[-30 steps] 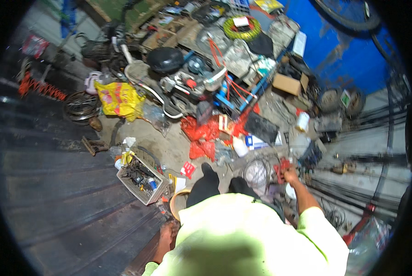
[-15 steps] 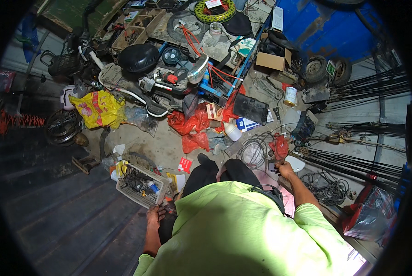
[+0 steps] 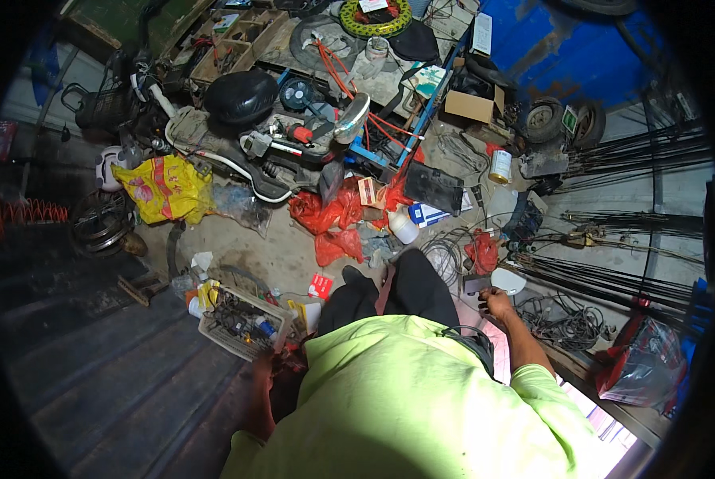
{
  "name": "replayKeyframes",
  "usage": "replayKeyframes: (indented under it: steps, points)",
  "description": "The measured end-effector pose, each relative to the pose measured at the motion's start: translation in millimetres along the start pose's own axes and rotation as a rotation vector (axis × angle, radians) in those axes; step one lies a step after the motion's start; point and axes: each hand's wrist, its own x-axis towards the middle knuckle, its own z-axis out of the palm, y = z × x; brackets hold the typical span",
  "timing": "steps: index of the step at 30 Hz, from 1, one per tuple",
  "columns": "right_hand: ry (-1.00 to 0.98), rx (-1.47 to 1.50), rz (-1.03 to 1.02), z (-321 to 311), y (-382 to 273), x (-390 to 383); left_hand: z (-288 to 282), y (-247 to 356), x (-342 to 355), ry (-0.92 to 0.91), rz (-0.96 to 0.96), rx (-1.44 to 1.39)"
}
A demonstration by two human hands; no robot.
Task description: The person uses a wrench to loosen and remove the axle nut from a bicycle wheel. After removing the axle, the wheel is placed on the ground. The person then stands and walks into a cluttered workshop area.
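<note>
My left hand point(image 3: 265, 366) is dark and smeared by motion beside the near corner of a grey plastic crate point(image 3: 233, 351). Its fingers do not show clearly. Loose parts, cables and a small blue-and-white item point(image 3: 266, 326) fill the crate. On the other side, my right hand point(image 3: 497, 304) has its fingers curled together; whatever they may hold is too small to make out. Just beyond those fingers is a small dark grey box-like object point(image 3: 475, 285), and a white rounded cover point(image 3: 507, 280) lies close by.
A partly stripped scooter point(image 3: 253, 168) stands ahead, with a yellow bag point(image 3: 166, 190) to its left. Red plastic bags point(image 3: 340, 246) and a white bottle point(image 3: 403, 227) lie on the floor. Coiled black cable point(image 3: 563, 326) and hanging cables point(image 3: 637, 219) are at the right.
My left hand has shifted slightly nearer to me beside the crate and is now blurred. My right knee has swung outward and forward. The right hand stays in nearly the same place.
</note>
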Motion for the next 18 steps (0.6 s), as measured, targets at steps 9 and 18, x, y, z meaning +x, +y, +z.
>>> replayKeyframes:
  steps: [9, 18]
  points:
    - [0.008, 0.055, 0.015, 6, 19, -6, -6, 2, 1, 0.025, 0.056, -0.087]
    - [0.030, -0.149, -0.155, 10, -41, 43, -13, -50, 37, -0.050, 0.029, -0.258]
